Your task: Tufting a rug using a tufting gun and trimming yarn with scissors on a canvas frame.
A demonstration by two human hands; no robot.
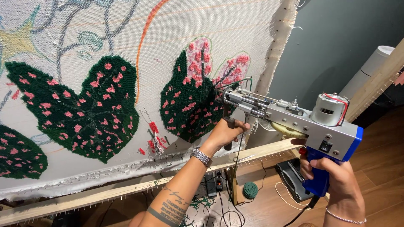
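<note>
Tufting gun held two-handed against a leaf on stretched cloth

Head view: the tufting gun (294, 115), grey-bodied with a blue grip and a round silver motor on top, points left and slightly upward, its needle end meeting the backing cloth (168, 33) at the right edge of a dark green, pink-spotted leaf (189, 101). The right hand (336, 176) is closed around the blue pistol grip at near right, wrist bent back a little, a thin bracelet on it. The left hand (227, 132) is wrapped around the short dark front handle under the barrel, forearm reaching up from below, tattooed, with a metal watch (201, 157) at the wrist. A larger finished leaf (80, 109) lies to the left, and pale outlined shapes above are unfilled.

Judging from this, clean rows would call for the nose staying square and firmly pressed into the cloth, both hands moving together so the front hand steers while the rear one carries the weight, and the yarn feeding slack.

A wooden frame rail (126, 191) with tack points runs below the cloth. On the floor (378, 159) beneath sit a green yarn ball (250, 190) and a power strip (212, 183).
</note>
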